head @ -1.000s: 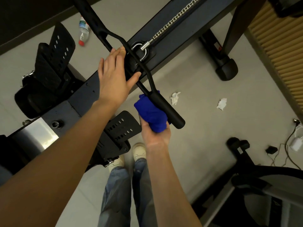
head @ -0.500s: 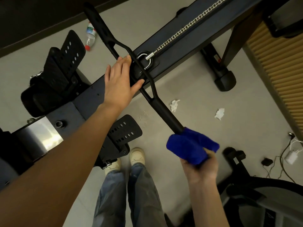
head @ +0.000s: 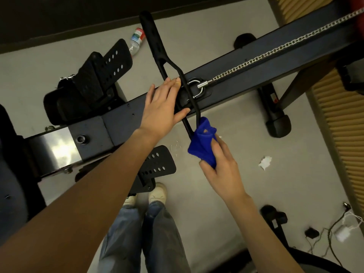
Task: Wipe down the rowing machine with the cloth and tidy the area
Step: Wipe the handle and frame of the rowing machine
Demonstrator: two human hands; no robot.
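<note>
The rower (head: 232, 83) runs diagonally across the floor from near left to far right. Its handle (head: 152, 38) lies across the rail, still hooked to the chain (head: 275, 50). The left hand (head: 160, 111) lies flat against the handle's centre, fingers straight and thumb spread. The right hand (head: 222, 174) grips the blue cloth (head: 201, 148), which is bunched round the handle's near end. A bottle (head: 136, 40) lies on the far floor. A paper scrap (head: 265, 163) lies right of the cloth.
</note>
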